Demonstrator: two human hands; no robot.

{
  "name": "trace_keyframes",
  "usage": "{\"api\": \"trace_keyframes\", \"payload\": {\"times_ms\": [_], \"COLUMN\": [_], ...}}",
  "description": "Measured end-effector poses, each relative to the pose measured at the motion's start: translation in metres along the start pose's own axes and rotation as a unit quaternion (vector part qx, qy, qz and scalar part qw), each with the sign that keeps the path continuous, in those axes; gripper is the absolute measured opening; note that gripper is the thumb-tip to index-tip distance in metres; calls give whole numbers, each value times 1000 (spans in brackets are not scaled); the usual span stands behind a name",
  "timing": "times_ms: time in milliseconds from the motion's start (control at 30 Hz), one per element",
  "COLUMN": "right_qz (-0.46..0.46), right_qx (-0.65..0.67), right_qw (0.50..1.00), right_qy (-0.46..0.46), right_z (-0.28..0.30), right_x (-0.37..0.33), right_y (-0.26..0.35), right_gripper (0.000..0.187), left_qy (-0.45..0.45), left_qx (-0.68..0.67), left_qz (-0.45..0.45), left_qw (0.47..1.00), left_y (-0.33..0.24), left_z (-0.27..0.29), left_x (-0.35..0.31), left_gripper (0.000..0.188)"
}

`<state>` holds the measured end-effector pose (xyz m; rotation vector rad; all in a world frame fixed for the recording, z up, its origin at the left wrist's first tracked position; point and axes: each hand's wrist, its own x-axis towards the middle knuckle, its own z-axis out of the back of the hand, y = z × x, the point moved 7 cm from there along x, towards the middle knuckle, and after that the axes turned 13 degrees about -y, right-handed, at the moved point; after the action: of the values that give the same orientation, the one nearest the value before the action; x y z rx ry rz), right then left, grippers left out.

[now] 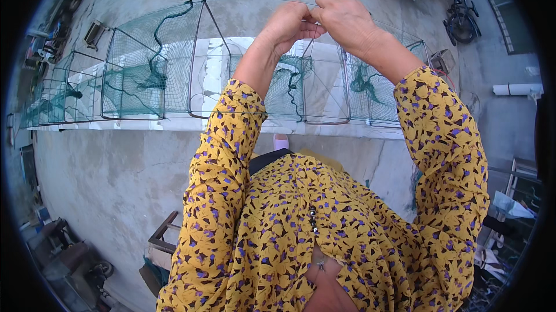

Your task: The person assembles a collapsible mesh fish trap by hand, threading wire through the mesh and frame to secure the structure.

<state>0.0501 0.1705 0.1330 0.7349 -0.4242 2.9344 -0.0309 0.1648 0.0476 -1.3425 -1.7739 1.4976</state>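
A smooth, stained concrete floor (116, 167) spreads under a long, pale tabletop (179, 126). Along it stands a box-sectioned netting trap (277, 95), reaching far out to the left and passing under both forearms toward the right. It should be light for its length but floppy and awkward, folding between its ribs; lifting by the ribs would suit it better than by the mesh. Those ribs are dark, thin, rectangular frames (196, 57), probably stiff metal, with rounded corners. The green mesh panels (133, 51) look fine, soft and see-through, likely to snag or tear if pulled; some spans between ribs look bare. The left hand (285, 22) and right hand (344, 19) meet at the trap's upper edge, fingers curled and fingertips together; whether they are clamped on a thin strand there, I cannot tell. A dark green, wavy gathered cord (157, 46) hangs limp down one panel.
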Motion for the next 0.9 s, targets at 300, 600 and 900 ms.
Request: {"api": "trace_keyframes", "payload": {"times_ms": [300, 600, 900], "right_qz": [-15, 28, 26], "right_qx": [64, -13, -46], "right_qw": [993, 995, 985], "right_qy": [101, -97, -164], "right_z": [14, 53, 78], "right_x": [15, 19, 22], "right_y": [-7, -23, -35], "right_gripper": [12, 11, 8], "left_qy": [66, 76, 64], "left_qx": [-62, -149, -45], "left_qz": [17, 47, -6], "left_qw": [996, 985, 997], "left_y": [6, 1, 5], "left_z": [-6, -18, -16], "left_x": [0, -9, 0], "left_gripper": [16, 19, 29]}}
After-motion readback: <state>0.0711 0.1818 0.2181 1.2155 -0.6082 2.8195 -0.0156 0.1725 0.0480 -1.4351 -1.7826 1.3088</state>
